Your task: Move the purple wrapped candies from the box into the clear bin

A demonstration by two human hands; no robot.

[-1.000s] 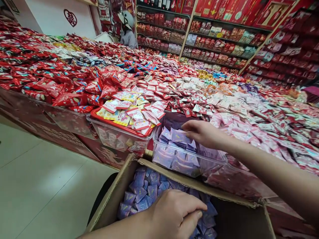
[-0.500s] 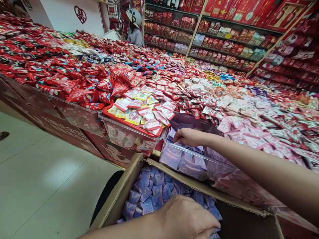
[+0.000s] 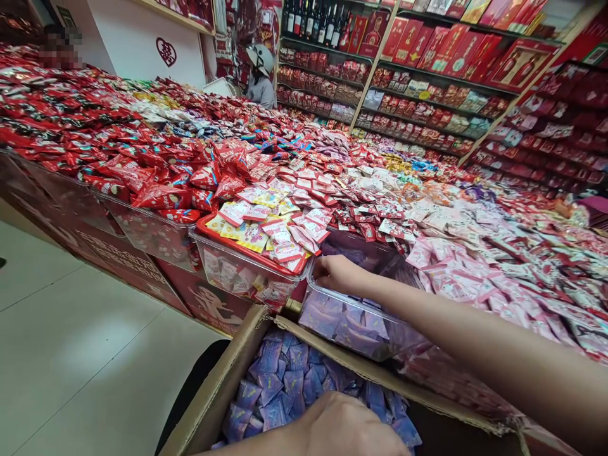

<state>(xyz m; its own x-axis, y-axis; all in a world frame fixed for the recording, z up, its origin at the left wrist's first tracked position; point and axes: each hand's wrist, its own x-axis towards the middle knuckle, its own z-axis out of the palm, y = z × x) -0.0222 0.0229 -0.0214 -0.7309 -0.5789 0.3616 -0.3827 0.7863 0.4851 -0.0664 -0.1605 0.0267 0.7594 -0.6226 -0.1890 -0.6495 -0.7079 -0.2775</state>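
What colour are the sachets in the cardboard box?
The sachets in the cardboard box are blue-violet, best seen in the head view.

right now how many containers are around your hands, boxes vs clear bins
cardboard box: 1
clear plastic bins: 3 (the lavender-sachet bin, the red-rimmed bin, the red-bag bin)
total: 4
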